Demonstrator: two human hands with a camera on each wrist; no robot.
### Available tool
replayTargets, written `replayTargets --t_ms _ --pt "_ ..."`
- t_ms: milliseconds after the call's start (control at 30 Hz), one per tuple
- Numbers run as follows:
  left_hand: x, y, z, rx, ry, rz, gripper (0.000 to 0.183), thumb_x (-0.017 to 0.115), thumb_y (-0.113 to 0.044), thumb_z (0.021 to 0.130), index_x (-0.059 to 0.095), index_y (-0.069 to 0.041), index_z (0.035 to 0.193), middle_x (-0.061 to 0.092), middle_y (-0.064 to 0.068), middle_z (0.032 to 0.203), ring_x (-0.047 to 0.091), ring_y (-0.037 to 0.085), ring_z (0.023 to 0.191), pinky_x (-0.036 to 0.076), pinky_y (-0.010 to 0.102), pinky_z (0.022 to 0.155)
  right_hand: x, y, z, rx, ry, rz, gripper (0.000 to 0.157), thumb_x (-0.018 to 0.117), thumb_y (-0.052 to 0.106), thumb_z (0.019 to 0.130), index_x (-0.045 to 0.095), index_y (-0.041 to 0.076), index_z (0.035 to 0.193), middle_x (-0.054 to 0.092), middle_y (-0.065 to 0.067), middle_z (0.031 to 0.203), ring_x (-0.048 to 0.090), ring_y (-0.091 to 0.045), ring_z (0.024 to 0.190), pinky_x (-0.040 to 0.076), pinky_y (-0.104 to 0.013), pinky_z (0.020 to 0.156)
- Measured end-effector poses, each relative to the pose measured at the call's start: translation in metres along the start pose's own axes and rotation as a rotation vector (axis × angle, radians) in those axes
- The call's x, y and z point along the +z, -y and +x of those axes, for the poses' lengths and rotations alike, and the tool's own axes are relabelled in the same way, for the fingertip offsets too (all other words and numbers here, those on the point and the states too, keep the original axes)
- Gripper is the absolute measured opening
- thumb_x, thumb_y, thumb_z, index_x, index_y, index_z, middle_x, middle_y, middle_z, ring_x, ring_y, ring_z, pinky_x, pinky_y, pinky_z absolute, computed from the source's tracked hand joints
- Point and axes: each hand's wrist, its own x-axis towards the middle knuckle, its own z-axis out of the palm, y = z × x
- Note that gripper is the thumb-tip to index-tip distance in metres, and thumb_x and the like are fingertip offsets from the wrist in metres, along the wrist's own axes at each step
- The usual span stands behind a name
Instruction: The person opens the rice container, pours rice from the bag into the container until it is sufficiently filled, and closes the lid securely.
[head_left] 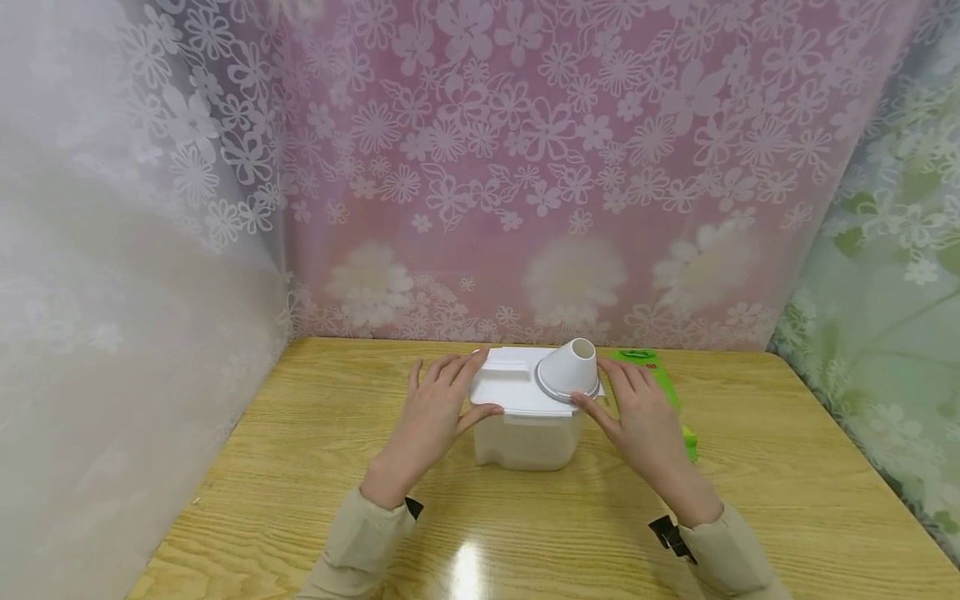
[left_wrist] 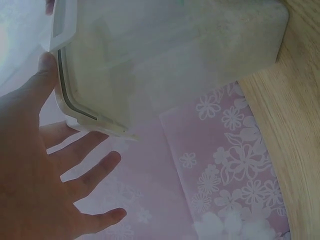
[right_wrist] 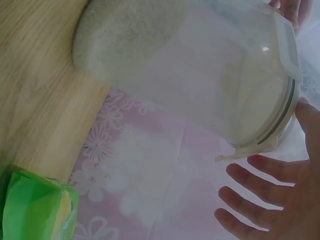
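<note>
A see-through storage bin (head_left: 528,442) stands upright on the table, with pale, grainy contents (right_wrist: 125,37) at its bottom in the right wrist view. Its white lid (head_left: 517,393) sits on top, a handle recess on the left and a white cone-shaped cup (head_left: 572,369) on the right. My left hand (head_left: 435,408) is at the lid's left end, thumb along the front edge, other fingers spread fairly straight past the corner. At the opposite end, my right hand (head_left: 641,417) has its thumb at the front rim beside the cone and its fingers extended behind.
A green packet (head_left: 667,387) lies just right of the bin, partly behind my right hand. The wooden table (head_left: 300,483) ends at a pink floral curtain (head_left: 480,208) at the back, with further curtains on both sides.
</note>
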Motion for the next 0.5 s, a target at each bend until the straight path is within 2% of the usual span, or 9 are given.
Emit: replayTargets --t_ms 100,233,500 --pt "-0.0011 0.0004 -0.0003 0.003 -0.011 0.015 0.078 0.065 -0.054 0.091 0.042 -0.017 0.155 0.061 0.010 0.139 0.052 0.034 0.132 0.028 0.071 0.111 -0.0021 -0.0014 0.0005 -0.019 -0.001 -0.018 0.069 0.055 0.057 0.098 0.062 -0.005 0.128 0.067 -0.021 0.116 0.062 -0.041 0.109 0.051 -0.058 0.093" --pt "-0.0041 0.0005 0.0000 -0.019 -0.041 0.065 0.076 0.064 -0.056 0.092 0.047 -0.012 0.151 0.062 0.011 0.136 0.054 0.032 0.128 0.031 0.066 0.112 -0.0045 -0.0008 0.0011 -0.013 0.011 -0.022 0.063 0.060 0.051 0.098 0.063 -0.003 0.129 0.067 -0.018 0.112 0.063 -0.039 0.104 0.053 -0.055 0.087" --pt "-0.0091 0.0019 0.0007 -0.106 -0.083 0.097 0.064 0.064 -0.058 0.092 0.062 -0.006 0.129 0.066 0.015 0.122 0.059 0.034 0.119 0.036 0.059 0.110 -0.0041 0.0008 -0.0006 -0.036 -0.005 -0.054 0.077 0.047 0.064 0.098 0.063 -0.004 0.128 0.063 -0.016 0.100 0.061 -0.033 0.087 0.054 -0.048 0.073"
